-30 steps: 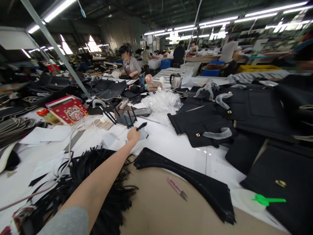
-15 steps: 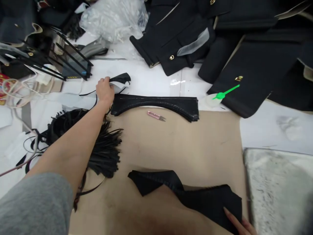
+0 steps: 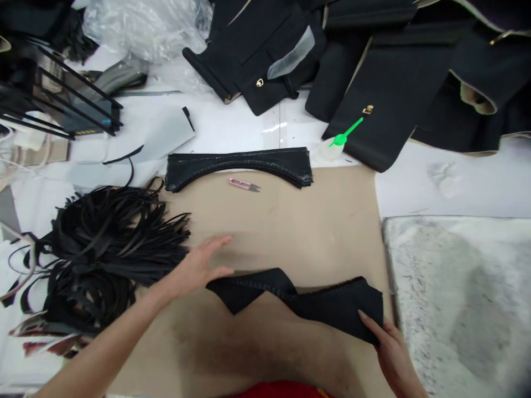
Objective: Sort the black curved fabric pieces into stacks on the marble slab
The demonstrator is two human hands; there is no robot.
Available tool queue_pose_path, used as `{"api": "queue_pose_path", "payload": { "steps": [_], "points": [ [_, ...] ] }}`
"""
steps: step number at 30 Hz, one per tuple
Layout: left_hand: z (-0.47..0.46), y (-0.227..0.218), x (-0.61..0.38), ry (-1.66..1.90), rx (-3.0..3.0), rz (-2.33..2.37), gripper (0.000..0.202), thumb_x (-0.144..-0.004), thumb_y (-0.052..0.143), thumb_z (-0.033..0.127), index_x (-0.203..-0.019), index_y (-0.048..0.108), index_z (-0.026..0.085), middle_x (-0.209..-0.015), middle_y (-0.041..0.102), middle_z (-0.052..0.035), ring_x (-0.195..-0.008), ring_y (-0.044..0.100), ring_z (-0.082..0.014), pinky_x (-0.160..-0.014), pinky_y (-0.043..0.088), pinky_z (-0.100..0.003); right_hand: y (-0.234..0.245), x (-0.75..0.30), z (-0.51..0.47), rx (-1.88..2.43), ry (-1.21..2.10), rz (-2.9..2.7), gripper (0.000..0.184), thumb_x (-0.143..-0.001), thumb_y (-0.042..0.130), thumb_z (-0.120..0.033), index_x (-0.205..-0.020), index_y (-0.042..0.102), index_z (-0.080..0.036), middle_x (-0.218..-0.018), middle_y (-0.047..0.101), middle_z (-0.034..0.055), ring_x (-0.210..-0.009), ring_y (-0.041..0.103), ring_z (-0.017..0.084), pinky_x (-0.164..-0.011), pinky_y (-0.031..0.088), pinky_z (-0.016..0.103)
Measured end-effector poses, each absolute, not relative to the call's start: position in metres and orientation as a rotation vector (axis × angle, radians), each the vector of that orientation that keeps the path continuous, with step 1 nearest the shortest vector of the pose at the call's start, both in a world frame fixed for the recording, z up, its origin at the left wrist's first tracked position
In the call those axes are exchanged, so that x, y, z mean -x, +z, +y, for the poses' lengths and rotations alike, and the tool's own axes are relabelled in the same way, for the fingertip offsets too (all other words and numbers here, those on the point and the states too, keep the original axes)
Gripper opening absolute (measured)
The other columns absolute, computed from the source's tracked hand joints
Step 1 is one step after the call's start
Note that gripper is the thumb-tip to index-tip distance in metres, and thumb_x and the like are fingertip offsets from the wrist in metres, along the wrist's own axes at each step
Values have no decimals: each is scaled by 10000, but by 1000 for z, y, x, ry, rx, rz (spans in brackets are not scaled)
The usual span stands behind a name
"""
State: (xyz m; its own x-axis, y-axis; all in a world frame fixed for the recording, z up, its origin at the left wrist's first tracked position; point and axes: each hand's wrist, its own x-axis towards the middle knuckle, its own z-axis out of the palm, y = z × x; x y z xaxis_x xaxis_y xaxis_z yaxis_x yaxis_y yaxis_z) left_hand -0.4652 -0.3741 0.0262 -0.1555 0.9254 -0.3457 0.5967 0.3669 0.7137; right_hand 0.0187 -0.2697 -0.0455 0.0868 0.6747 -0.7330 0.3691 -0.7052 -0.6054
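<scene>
My right hand [image 3: 392, 351] pinches the right end of a curved black leather-like piece [image 3: 332, 309] that lies folded along its length on the brown board [image 3: 323, 221]. Over the board, near that piece's left tip, hovers my left hand [image 3: 203, 265], slightly blurred, with thumb and fingers spread and nothing in them. Beyond it rests a neat stack of arched black pieces [image 3: 238, 161]. Pink thread snips [image 3: 244, 184] lie just below the arch of the stack.
Bundles of black strips [image 3: 112, 232] lie at left. Black bag panels [image 3: 398, 83] with gold clasps fill the back, near clear plastic [image 3: 149, 27]. A small bottle with a green applicator [image 3: 339, 140] stands mid-right. A stained pale slab [image 3: 460, 298] lies at right.
My left hand has let go of a small black piece by the stack's left end and come back toward me. My right hand still holds the curved piece. The camera view has shifted.
</scene>
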Motion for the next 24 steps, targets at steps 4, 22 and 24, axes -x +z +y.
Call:
{"api": "queue_pose_path", "payload": {
  "steps": [4, 22, 24],
  "points": [
    [-436, 0, 403, 579, -964, 1891, 473, -750, 697, 350, -1197, 601, 231, -1192, 653, -65, -1115, 592, -241, -993, 445, -370, -39, -15, -270, 2054, 1843, -812, 550, -668, 777, -442, -1135, 673, -170, -1035, 724, 61, -976, 671, 285, -891, 545, 381],
    [-458, 87, 453, 528, -164, 1415, 392, -662, 795, 313, -1011, 639, 227, -930, 700, -35, -774, 663, -200, -702, 524, -287, 41, 9, -293, 1715, 2078, -705, 461, -662, 812, -379, -1084, 717, -218, -1034, 724, 63, -911, 677, 256, -871, 520, 365],
    [-463, 92, 453, 541, -66, 1386, 415, -640, 813, 291, -1009, 632, 229, -932, 698, -34, -748, 668, -188, -678, 528, -273, 45, 7, -299, 1722, 2091, -667, 468, -652, 819, -383, -1079, 719, -221, -1033, 724, 64, -904, 678, 252, -848, 524, 349]
  ]
}}
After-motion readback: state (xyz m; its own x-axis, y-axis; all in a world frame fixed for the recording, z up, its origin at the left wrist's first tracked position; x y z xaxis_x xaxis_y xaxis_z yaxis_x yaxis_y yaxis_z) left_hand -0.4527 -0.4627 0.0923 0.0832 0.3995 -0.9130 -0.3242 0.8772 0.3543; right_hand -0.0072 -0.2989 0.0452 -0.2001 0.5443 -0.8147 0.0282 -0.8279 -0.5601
